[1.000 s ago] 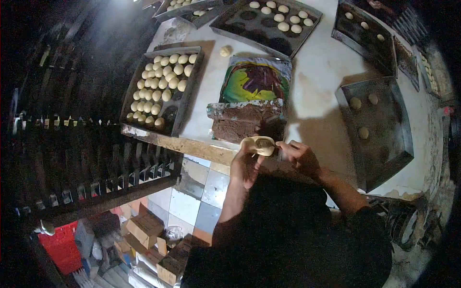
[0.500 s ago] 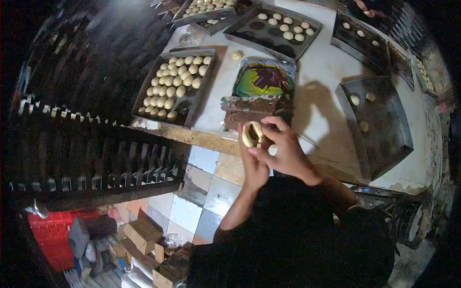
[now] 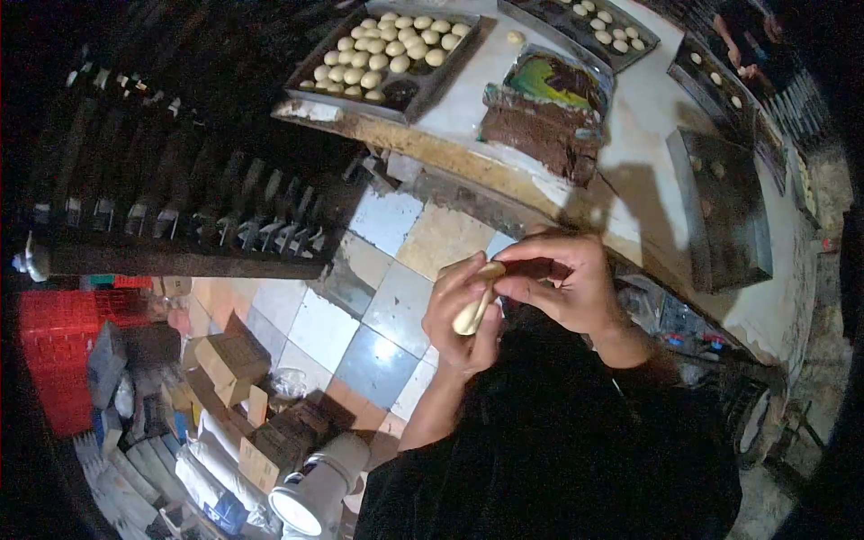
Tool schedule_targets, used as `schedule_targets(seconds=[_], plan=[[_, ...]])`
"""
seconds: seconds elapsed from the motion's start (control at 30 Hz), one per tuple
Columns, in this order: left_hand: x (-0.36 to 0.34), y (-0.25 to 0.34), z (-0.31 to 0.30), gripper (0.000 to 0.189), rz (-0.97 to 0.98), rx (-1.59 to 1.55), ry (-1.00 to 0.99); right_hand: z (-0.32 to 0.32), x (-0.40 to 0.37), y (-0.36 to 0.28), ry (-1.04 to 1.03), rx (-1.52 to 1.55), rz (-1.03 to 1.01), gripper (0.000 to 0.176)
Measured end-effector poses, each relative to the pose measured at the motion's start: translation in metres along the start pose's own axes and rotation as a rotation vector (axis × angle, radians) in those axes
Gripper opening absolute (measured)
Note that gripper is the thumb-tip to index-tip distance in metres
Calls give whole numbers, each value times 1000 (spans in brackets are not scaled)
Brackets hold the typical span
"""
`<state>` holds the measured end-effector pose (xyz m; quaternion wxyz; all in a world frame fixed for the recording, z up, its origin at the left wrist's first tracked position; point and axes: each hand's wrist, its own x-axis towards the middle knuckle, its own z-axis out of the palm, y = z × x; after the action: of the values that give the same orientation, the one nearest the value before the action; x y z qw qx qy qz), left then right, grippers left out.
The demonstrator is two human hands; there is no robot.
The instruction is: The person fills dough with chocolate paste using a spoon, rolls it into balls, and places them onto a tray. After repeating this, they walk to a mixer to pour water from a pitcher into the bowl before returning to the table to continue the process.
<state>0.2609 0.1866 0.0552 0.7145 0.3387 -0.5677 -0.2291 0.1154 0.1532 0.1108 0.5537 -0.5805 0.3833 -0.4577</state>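
Note:
A pale piece of dough (image 3: 470, 315) is in my left hand (image 3: 456, 313), whose fingers wrap round it. The thumb and fingertips of my right hand (image 3: 560, 281) pinch the dough's upper edge. Both hands are over the tiled floor, in front of the table. Beyond them, a block of brown filling (image 3: 538, 135) lies on the table, with a green and dark wrapper (image 3: 560, 83) behind it. One dough ball (image 3: 515, 37) rests near the wrapper.
A tray of dough balls (image 3: 416, 105) stands at the table's left edge. More trays are at the back and a dark tray (image 3: 727, 216) at the right. Another person's hands (image 3: 743, 65) show at the upper right. Boxes (image 3: 232, 360), a red crate (image 3: 58, 351) and a white bucket (image 3: 301, 504) sit lower left.
The view has shifted down and left. My hands are lower, away from the filling. The dough, which showed an open hollow, now looks folded narrow, with my right fingers pinching its edge.

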Motion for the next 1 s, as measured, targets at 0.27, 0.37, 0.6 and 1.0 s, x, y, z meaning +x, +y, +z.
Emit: schedule_targets(seconds=[0.27, 0.37, 0.6, 1.0], plan=[[-5, 43, -15, 71, -38, 515, -269, 18, -34, -32, -40, -585, -484, 33], [-13, 31, 13, 70, -427, -365, -86, -9, -34, -38, 11, -577, -559, 33], [5, 17, 138, 32, -142, -405, -349, -123, -72, -42, 203, -332, -403, 27], [-4, -24, 403, 27, -168, -519, -651, -331, -121, -8, 507, -289, -422, 15]])
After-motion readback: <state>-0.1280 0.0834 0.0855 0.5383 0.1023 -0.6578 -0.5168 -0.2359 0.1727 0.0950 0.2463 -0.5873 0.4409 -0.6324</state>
